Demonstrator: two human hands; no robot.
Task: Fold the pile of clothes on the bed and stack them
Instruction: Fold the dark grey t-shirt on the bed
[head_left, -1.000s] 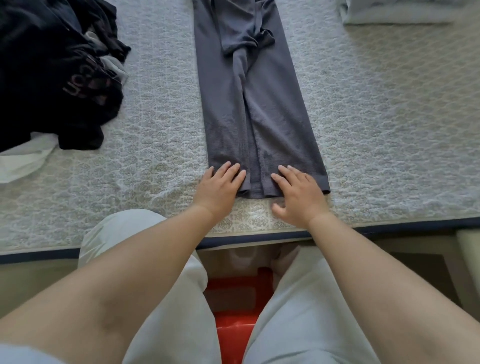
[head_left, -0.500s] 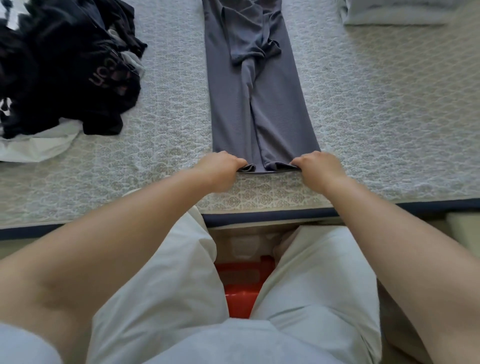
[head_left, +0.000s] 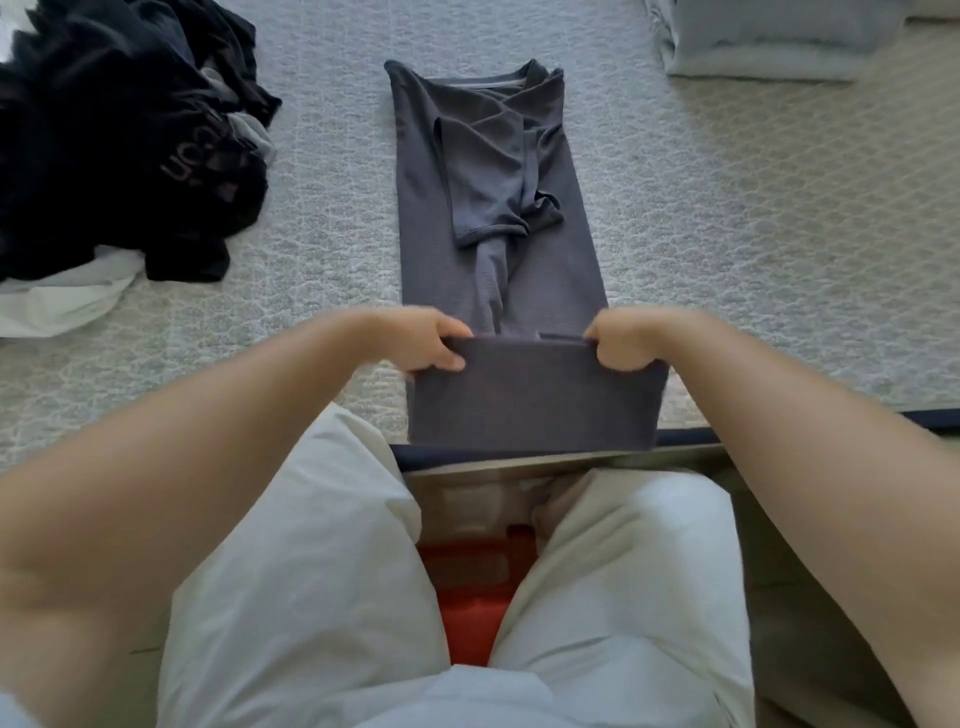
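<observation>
The grey shirt (head_left: 498, 218), folded into a narrow strip, lies on the bed (head_left: 727, 234) with its long axis running from the near edge toward the far edge, collar at the far end. The left hand (head_left: 423, 340) and right hand (head_left: 626, 340) each grip a corner of its near hem, raised and doubled over the strip. A dark clothes pile (head_left: 114, 140) sits toward the bed's far left corner.

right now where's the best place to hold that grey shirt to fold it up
At the two corners of its bottom hem, from the near edge of the bed, as the left hand and right hand do. The grey t-shirt lies as a long narrow strip with sleeves tucked in, so lifting both hem corners should carry it evenly toward the collar.
</observation>
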